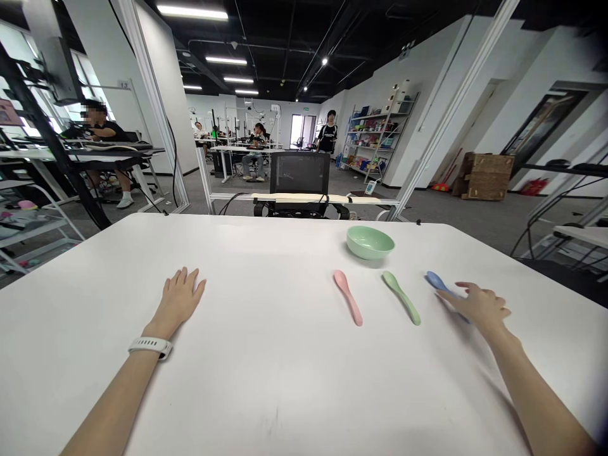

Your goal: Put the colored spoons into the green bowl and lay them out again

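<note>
Centre tabletop (pixel 285 367) open; bowl (pixel 370 242), pink spoon (pixel 348 297), green spoon (pixel 401 297), blue spoon (pixel 434 280) crowd the right.

Open-plan office or lab: white desks (pixel 228 150), seated people (pixel 102 126), mesh chair (pixel 299 173), stocked shelving (pixel 375 136), exposed black ceiling (pixel 285 38), strip lights (pixel 192 11).

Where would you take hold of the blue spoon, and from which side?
By the handle, coming from the near right side and above. The blue spoon lies flat on the table, its rounded scoop pointing away and left, so the slim handle runs back toward the person, where the right hand lies over it.
</note>
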The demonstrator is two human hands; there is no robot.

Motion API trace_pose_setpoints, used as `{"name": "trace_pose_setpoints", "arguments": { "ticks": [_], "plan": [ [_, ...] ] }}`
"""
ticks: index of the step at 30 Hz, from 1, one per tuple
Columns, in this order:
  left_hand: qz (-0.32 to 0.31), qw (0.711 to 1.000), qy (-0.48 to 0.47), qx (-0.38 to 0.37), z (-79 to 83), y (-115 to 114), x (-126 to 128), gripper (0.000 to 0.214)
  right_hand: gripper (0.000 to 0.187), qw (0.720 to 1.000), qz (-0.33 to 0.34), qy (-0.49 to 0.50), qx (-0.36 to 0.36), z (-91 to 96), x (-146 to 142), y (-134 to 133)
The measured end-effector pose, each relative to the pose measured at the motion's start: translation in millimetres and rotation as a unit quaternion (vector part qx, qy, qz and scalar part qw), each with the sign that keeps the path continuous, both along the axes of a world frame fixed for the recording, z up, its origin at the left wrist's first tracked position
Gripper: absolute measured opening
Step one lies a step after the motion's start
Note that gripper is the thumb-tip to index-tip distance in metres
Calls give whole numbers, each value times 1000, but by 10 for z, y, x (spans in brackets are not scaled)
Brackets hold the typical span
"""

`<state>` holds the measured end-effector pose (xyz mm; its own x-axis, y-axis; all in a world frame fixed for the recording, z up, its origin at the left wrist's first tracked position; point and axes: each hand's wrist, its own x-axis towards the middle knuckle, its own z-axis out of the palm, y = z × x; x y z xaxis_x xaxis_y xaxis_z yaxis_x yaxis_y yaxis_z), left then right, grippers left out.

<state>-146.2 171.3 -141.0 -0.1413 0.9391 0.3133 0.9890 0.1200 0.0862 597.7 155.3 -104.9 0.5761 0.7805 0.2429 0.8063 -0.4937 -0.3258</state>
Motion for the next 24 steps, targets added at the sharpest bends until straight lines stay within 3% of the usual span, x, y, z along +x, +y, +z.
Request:
{"name": "trace_pose_setpoints", "arguments": {
  "ticks": [2, 5, 7, 12, 24],
  "plan": [
    [3, 1000, -3, -5, 3, -2, 1, 75, 57, 998, 42, 8, 38, 23, -119, 12],
    [7, 1000, -7, -19, 22, -1, -6, 76, 51, 981, 164, 56, 90, 61, -364, 39],
    [5, 1000, -8, -29, 37, 2, -17, 77, 48, 970, 208, 91, 92, 59, -515, 61],
    [2, 1000, -6, -30, 39, 16, -42, 77, 45, 957, 252, 128, 62, -81, -660, 141],
    [9, 999, 10, -29, 57, -28, 27, 73, 52, 953, 270, 118, 67, -513, -311, 334]
  ]
}}
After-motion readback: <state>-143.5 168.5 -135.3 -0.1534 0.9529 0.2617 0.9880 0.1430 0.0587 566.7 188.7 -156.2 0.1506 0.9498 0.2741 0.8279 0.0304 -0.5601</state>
